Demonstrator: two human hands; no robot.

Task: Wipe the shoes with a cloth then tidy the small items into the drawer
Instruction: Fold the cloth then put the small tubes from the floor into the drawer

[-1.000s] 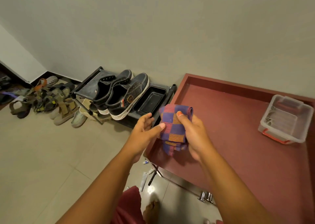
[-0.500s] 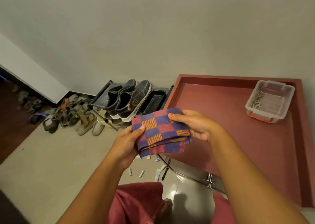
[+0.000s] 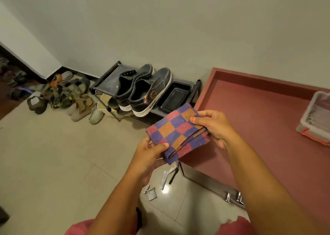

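Note:
I hold a folded checked cloth (image 3: 176,131), purple, red and orange, flat between both hands over the floor beside the red table. My left hand (image 3: 150,152) pinches its near left corner with the thumb on top. My right hand (image 3: 212,125) grips its right edge, thumb over the fabric. A pair of dark grey sneakers with white soles (image 3: 142,91) stands on a low black shoe rack (image 3: 109,79) against the wall, beyond the cloth. Several small items (image 3: 164,183), a pen and little tubes among them, lie on the tile floor below my hands.
A black tray (image 3: 175,97) sits on the rack right of the sneakers. The red table (image 3: 259,118) carries a clear plastic box with red clips (image 3: 316,116) at its right. A heap of sandals and shoes (image 3: 60,95) lies left of the rack. A metal handle (image 3: 234,197) shows under the table edge.
The cloth went from bunched upright in my right hand to spread flat and folded between both hands. The view has shifted a little, with the plastic box now at the right edge.

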